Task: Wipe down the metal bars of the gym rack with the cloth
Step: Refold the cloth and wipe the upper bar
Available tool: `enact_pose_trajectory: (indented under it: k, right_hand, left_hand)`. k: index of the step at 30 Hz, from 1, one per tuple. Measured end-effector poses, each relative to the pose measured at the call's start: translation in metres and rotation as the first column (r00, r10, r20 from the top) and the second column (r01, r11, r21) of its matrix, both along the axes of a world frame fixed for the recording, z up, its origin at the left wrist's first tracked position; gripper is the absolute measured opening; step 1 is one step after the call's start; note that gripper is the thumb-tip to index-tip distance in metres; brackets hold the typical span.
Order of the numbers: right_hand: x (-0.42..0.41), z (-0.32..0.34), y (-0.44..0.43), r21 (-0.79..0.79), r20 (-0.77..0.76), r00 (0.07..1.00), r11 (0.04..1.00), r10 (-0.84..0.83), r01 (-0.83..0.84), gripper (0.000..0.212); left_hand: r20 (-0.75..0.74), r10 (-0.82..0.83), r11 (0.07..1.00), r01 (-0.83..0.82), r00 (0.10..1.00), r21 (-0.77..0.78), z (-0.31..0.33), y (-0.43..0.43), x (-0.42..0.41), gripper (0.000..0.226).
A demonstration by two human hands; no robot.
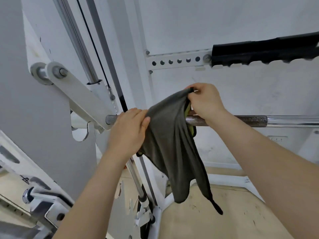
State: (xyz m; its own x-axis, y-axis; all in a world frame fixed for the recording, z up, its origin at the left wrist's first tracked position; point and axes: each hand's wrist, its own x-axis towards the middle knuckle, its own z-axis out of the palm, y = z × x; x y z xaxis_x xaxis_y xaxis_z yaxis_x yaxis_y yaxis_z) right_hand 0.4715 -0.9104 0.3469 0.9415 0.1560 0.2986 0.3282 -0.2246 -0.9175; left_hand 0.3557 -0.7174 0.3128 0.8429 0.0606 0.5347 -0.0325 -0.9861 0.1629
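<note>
Draped over horizontal knurled bar (250, 120): grey cloth (169, 144), tail hanging floorward. Pinched at left edge by left hand (127, 133), at raised corner by right hand (205, 100). Likely spread taut this way to wrap bar before wiping.

Both hands (128, 130) (205, 101) pinch grey cloth (170, 144) draped over horizontal knurled bar (241, 120)

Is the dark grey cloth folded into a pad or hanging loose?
Loose: left hand and right hand pinch the dark grey cloth, which dangles across the knurled metal bar.
</note>
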Motion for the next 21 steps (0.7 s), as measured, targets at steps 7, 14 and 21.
enact_pose_trajectory:
  k: [7, 14, 21]
  right_hand:
    - [-0.009, 0.001, 0.004, -0.3, 0.076, 0.995, 0.953, 0.062, -0.036, 0.057]
    - [-0.016, 0.009, -0.005, -0.618, -0.186, 0.841, 0.605, 0.508, -0.502, 0.095]
    - [-0.051, -0.038, 0.021, -0.744, 0.662, 0.638, 0.447, 0.393, 0.497, 0.088]
  left_hand:
    - [-0.294, 0.186, 0.979, -0.202, 0.938, -0.024, 0.034, -0.039, 0.05, 0.046]
    - [-0.191, -0.365, 0.769, 0.18, 0.911, -0.614, 0.038, -0.037, 0.018, 0.037]
    - [-0.229, 0.296, 0.95, -0.312, 0.927, -0.035, 0.021, 0.023, 0.023, 0.053]
